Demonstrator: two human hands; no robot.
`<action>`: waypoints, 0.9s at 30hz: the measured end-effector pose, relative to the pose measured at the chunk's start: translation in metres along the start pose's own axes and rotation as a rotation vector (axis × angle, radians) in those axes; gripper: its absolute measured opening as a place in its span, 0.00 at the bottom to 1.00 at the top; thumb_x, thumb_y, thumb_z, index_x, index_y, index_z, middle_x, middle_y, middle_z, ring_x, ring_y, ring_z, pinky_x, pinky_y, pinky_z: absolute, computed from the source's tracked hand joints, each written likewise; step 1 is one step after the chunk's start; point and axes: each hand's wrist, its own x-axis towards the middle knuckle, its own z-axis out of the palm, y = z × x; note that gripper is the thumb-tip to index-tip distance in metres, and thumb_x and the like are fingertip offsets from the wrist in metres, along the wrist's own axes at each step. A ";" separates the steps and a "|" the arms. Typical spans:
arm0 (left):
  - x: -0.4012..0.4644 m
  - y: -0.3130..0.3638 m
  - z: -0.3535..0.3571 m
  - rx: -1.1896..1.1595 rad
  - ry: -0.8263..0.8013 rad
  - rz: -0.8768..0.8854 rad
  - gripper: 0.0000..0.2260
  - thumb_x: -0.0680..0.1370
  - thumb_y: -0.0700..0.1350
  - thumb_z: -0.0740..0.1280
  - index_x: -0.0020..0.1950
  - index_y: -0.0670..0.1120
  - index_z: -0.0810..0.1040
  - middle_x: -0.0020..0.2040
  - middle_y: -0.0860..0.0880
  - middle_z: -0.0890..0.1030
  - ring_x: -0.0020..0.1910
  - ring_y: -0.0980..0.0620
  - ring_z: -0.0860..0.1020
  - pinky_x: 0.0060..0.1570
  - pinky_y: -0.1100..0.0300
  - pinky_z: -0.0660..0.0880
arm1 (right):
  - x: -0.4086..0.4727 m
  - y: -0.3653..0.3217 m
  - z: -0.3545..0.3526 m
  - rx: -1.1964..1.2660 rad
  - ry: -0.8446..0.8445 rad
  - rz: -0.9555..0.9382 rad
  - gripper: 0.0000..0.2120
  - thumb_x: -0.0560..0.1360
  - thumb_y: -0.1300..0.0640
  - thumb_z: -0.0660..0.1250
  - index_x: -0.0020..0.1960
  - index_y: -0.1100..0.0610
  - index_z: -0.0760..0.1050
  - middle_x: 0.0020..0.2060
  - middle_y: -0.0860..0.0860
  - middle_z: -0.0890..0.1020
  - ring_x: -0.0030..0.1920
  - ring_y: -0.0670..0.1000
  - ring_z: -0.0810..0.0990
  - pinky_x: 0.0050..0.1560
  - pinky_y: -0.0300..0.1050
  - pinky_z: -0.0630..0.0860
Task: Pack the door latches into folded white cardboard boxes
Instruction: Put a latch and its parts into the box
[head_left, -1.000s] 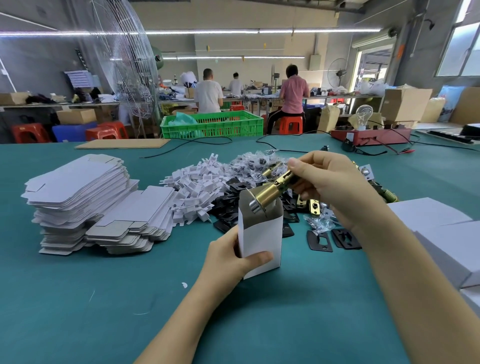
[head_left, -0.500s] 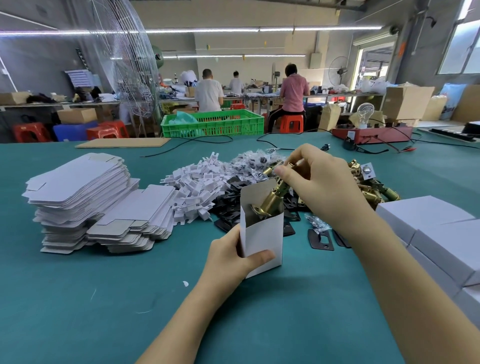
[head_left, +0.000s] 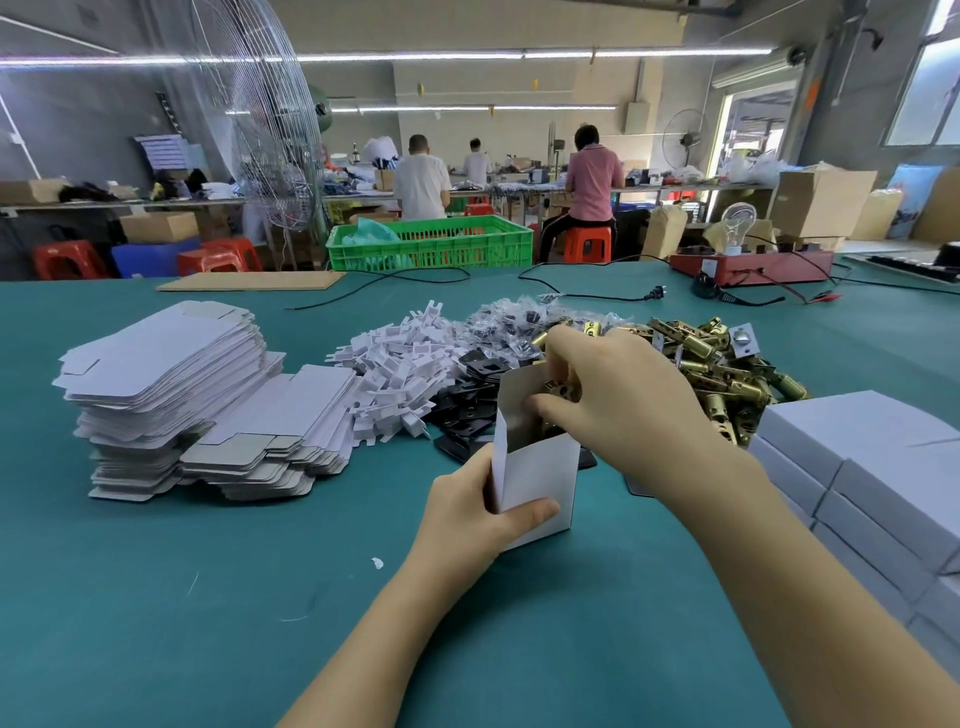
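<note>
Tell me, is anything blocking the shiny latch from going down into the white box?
Nothing visible blocks it. The left hand holds the white box upright with its top open, and the right hand is pushing the brass latch in through that opening. How deep it sits cannot be seen; the box wall hides it.
</note>
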 end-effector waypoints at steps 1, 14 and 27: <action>0.000 0.000 0.000 -0.002 -0.002 -0.001 0.20 0.70 0.44 0.78 0.52 0.65 0.77 0.46 0.64 0.83 0.44 0.64 0.80 0.41 0.73 0.73 | 0.000 0.000 0.000 -0.024 0.000 0.005 0.12 0.74 0.50 0.67 0.45 0.54 0.65 0.36 0.52 0.75 0.44 0.53 0.68 0.32 0.45 0.66; 0.000 0.003 0.002 0.010 -0.015 0.002 0.16 0.68 0.49 0.76 0.51 0.64 0.77 0.46 0.62 0.83 0.44 0.62 0.80 0.41 0.71 0.74 | 0.000 0.003 -0.002 -0.022 -0.137 0.061 0.17 0.73 0.52 0.68 0.34 0.49 0.60 0.31 0.46 0.71 0.39 0.52 0.70 0.31 0.44 0.65; 0.001 0.000 0.001 -0.018 -0.013 -0.006 0.19 0.71 0.44 0.78 0.52 0.65 0.77 0.47 0.63 0.83 0.45 0.63 0.80 0.42 0.72 0.73 | 0.004 0.011 -0.008 0.059 -0.238 0.076 0.09 0.77 0.54 0.66 0.44 0.58 0.79 0.38 0.51 0.79 0.41 0.51 0.77 0.41 0.45 0.74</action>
